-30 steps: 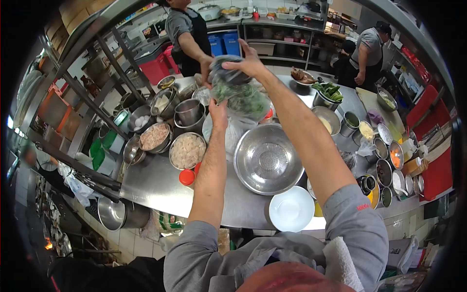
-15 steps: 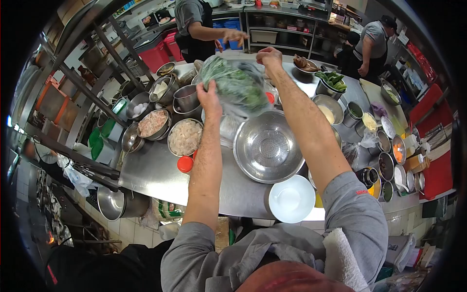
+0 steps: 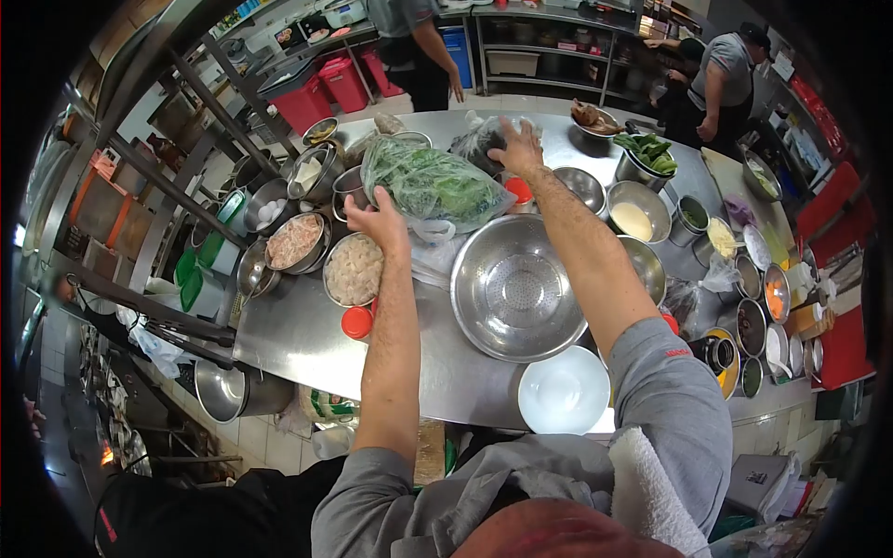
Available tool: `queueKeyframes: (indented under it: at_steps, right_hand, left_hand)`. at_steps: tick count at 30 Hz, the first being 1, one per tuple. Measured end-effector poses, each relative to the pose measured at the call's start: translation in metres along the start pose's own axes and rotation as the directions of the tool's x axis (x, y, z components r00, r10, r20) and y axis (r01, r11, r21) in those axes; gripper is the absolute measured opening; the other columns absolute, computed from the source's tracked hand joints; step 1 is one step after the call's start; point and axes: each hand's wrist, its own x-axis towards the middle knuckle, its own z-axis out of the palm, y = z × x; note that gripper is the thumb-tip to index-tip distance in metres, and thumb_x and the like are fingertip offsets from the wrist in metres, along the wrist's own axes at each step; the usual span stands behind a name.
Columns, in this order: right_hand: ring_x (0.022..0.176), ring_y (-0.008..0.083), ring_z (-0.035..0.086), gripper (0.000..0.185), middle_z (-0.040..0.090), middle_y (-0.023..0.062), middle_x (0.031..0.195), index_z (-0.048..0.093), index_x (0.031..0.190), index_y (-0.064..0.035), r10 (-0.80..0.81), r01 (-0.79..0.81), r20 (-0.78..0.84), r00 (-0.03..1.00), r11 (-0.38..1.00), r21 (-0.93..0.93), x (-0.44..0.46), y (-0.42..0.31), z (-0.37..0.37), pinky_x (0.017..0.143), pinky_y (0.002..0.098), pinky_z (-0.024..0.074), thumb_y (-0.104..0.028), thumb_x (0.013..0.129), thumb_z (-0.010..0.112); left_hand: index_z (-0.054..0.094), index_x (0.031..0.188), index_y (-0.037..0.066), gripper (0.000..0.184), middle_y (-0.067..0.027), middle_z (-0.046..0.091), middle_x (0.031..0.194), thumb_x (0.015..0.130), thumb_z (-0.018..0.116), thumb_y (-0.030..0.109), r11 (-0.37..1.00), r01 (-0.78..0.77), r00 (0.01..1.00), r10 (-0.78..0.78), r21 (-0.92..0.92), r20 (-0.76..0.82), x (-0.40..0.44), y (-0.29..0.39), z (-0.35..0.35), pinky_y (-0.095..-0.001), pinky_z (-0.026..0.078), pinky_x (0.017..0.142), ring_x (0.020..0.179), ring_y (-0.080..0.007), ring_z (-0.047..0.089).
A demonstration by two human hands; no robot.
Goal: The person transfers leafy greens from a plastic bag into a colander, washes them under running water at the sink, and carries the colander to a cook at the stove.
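Note:
A clear plastic bag of green leaves (image 3: 433, 184) lies on the steel table behind the large perforated metal bowl (image 3: 517, 288). At the bag's left end is my left hand (image 3: 379, 221), thumb and fingers apart, holding nothing. My right hand (image 3: 519, 147) is spread beside a smaller bag with dark contents (image 3: 477, 144), at the back of the table; whether it touches that bag is hard to tell. A red lid (image 3: 518, 191) shows between the leaf bag and my right forearm. Near the front edge stands a white bowl (image 3: 564, 391).
Bowls of pale chopped food (image 3: 354, 270) and pinkish meat (image 3: 296, 244) stand at left, beside a metal rack (image 3: 167, 186). Several containers and a pot of green leaves (image 3: 644, 158) crowd the right. One person (image 3: 409, 46) stands behind the table, another (image 3: 721, 84) at back right.
The leaf bag has come down onto the table and my left hand has let go. My right hand has opened. The person behind the table has drawn their arm back and moved right.

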Motion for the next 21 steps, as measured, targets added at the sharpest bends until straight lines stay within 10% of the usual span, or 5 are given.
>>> queueKeyframes:
  at_steps: [4, 6, 7, 19, 21]
  right_hand:
    - [0.117, 0.0368, 0.039, 0.061, 0.033, 0.0178, 0.133, 0.041, 0.127, -0.021, -0.01, 0.031, -0.206, 0.978, 0.995, 0.097, 0.013, -0.009, 0.011, 0.095, 0.0455, 0.0362, -0.028, 0.072, 0.067]
    - [0.105, 0.0337, 0.051, 0.03, 0.054, 0.018, 0.112, 0.058, 0.103, -0.0112, -0.016, 0.037, -0.137, 0.99, 0.987, 0.154, 0.059, 0.018, 0.046, 0.089, 0.0407, 0.0417, -0.016, 0.073, 0.059]
    - [0.091, 0.0316, 0.058, 0.015, 0.062, 0.016, 0.087, 0.062, 0.08, -0.0064, -0.03, 0.12, -0.363, 0.931, 0.966, 0.23, 0.056, 0.016, 0.05, 0.08, 0.0389, 0.045, -0.007, 0.069, 0.052]
    - [0.065, 0.0122, 0.06, 0.017, 0.065, 0.0023, 0.069, 0.068, 0.075, -0.0107, -0.198, 0.465, -0.556, 0.807, 0.793, 0.394, 0.008, 0.001, -0.178, 0.063, 0.0252, 0.0458, -0.016, 0.06, 0.064]
    - [0.064, 0.0072, 0.052, 0.013, 0.06, -0.0016, 0.067, 0.065, 0.074, -0.0052, -0.173, 0.47, -0.535, 0.827, 0.735, 0.489, -0.013, 0.003, -0.196, 0.06, 0.0214, 0.0404, -0.007, 0.062, 0.062]
  left_hand:
    - [0.032, 0.124, 0.001, 0.059, -0.0208, 0.028, 0.123, 0.08, 0.061, 0.026, 0.82, -0.521, 0.846, 0.533, 0.239, 0.019, -0.03, 0.017, -0.019, -0.0458, 0.024, 0.098, 0.114, -0.0341, 0.029]
    - [0.038, 0.12, 0.003, 0.053, -0.0187, 0.028, 0.124, 0.079, 0.062, 0.026, 0.83, -0.524, 0.851, 0.521, 0.192, 0.07, -0.046, 0.021, -0.023, -0.0481, 0.019, 0.098, 0.116, -0.0338, 0.026]
    - [0.041, 0.118, 0.003, 0.049, -0.0185, 0.028, 0.123, 0.079, 0.063, 0.024, 0.781, -0.584, 0.81, 0.548, 0.221, 0.206, -0.051, 0.021, -0.026, -0.0461, 0.02, 0.098, 0.115, -0.0324, 0.027]
    - [0.055, 0.103, 0.006, 0.031, -0.0105, 0.048, 0.106, 0.075, 0.065, 0.014, 0.65, -0.757, 0.62, 0.681, 0.067, 0.39, -0.029, 0.094, -0.005, -0.0363, 0.035, 0.087, 0.099, -0.0253, 0.043]
    - [0.053, 0.107, 0.004, 0.036, -0.0128, 0.05, 0.104, 0.075, 0.066, 0.015, 0.768, -0.617, 0.783, 0.621, 0.172, 0.035, -0.017, 0.102, -0.011, -0.0356, 0.038, 0.085, 0.096, -0.0255, 0.046]
